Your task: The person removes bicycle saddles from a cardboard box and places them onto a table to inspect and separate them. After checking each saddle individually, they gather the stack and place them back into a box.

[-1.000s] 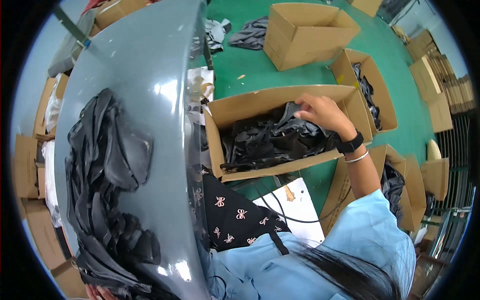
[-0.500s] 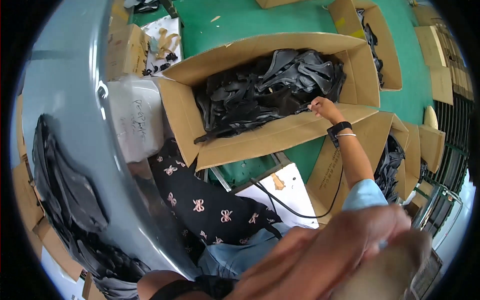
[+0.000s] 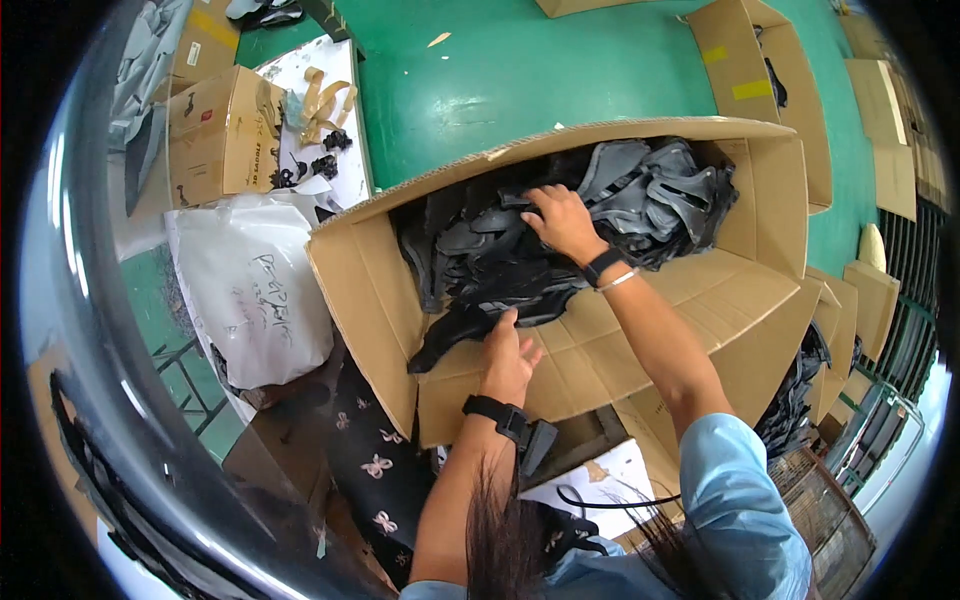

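A large open cardboard box point(image 3: 365, 290) holds a heap of black and grey curved, flat pieces point(image 3: 640, 190) that look like soft sheet or molded plastic. My right hand point(image 3: 563, 222), with a dark band at the wrist, reaches into the middle of the heap. Its curled fingers grip the end of a black piece point(image 3: 515, 198). At the near left side of the box my left hand point(image 3: 510, 362) has its fingers apart, with the thumb against a long black piece point(image 3: 460, 330) at the heap's near edge.
Left of the box are a white plastic bag point(image 3: 255, 290), a smaller carton point(image 3: 215, 135) and a shiny grey curved surface point(image 3: 85, 330). Further cartons point(image 3: 745, 60) with dark pieces stand on the right. A black cable point(image 3: 610, 506) crosses a white board below.
My left hand has moved from the blurred foreground to the box's near side. The right hand has moved left into the heap. The view has shifted, leaving the box lower in the picture.
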The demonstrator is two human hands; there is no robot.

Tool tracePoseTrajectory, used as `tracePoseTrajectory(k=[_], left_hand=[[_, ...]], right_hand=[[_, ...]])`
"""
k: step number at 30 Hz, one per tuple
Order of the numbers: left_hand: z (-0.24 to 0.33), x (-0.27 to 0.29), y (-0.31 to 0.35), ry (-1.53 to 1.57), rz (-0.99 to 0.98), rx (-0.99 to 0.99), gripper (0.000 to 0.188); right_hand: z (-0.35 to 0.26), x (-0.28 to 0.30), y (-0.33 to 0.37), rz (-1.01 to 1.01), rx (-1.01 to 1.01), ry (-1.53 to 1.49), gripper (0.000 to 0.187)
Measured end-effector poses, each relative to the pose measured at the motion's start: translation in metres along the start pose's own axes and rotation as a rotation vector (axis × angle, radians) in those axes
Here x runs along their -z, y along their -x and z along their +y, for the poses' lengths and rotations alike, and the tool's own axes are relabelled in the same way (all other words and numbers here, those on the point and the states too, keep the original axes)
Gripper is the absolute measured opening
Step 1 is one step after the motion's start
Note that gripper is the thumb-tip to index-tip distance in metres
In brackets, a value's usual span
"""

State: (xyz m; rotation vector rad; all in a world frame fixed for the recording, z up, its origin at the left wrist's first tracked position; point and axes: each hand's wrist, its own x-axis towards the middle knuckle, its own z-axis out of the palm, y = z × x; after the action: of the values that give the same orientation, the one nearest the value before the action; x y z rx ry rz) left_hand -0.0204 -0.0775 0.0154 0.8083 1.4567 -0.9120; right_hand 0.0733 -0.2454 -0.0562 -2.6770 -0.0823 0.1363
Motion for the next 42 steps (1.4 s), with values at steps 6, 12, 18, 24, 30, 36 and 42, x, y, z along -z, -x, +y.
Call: tracePoseTrajectory(k=[6,12,18,24,30,36,42], left_hand=[[-0.013,0.023,-0.054,0.137,0.008,0.175,0.079],[-0.003,0.033,-0.079,0.211,0.017,0.151,0.086],[-0.012,0.039,-0.100,0.316,-0.046,0.225,0.103],[-0.015,0.030,-0.101,0.403,-0.120,0.287,0.107],[-0.011,0.022,-0.100,0.353,-0.142,0.258,0.104],[-0.015,0.020,-0.100,0.343,-0.146,0.262,0.104],[-0.014,0.028,-0.111,0.394,-0.185,0.285,0.102]], right_hand=[[0.023,-0.081,-0.054,-0.290,0.012,0.234,0.051],[0.040,-0.112,-0.080,-0.323,-0.155,0.216,0.044],[0.064,-0.121,-0.094,-0.356,-0.086,0.318,0.052],[0.085,-0.111,-0.068,-0.450,-0.101,0.313,0.055],[0.063,-0.125,-0.062,-0.541,-0.100,0.270,0.059],[0.071,-0.124,-0.081,-0.607,-0.079,0.214,0.063],[0.076,-0.121,-0.054,-0.688,-0.047,0.151,0.067]])
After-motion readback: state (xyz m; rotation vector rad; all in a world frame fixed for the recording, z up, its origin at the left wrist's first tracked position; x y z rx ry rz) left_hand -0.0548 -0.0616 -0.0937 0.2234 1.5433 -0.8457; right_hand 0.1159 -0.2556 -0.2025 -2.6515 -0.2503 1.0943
